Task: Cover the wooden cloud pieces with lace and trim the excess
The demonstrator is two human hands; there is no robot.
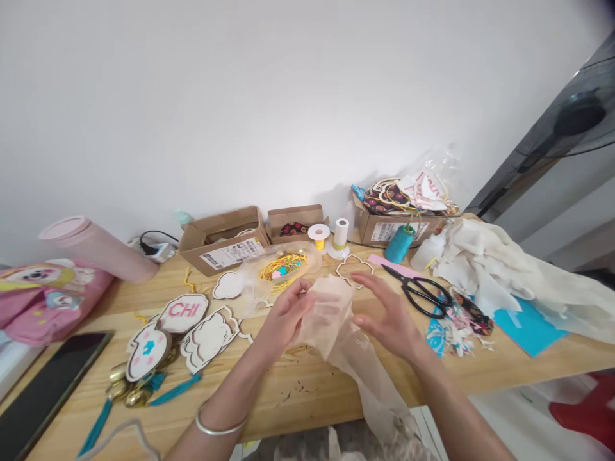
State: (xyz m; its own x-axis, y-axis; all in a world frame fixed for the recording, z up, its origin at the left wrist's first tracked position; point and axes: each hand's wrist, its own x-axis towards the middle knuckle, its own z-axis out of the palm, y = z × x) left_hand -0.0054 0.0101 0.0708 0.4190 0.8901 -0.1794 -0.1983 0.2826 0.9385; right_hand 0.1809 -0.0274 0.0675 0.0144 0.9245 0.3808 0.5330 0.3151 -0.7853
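My left hand (287,317) pinches the upper edge of a sheer cream fabric (327,323), which hangs down past the table's front edge. My right hand (389,310) is open, its spread fingers just beside the fabric. Behind my hands lies a clear plastic bag (283,272) holding yellow cord and small coloured pieces. A cut-out wooden outline (353,269) sits just beyond my right hand. To the left lie a wooden plaque lettered "CHI" (182,312) and a cloud-shaped wooden plaque (209,339). Black-handled scissors (423,294) lie to the right.
A light wooden table (298,400) holds cardboard boxes (221,240), a teal thread cone (398,243), a white spool (341,234), crumpled white cloth (504,275), blue paper (528,326), a pink bottle (96,250) and a dark tablet (48,397).
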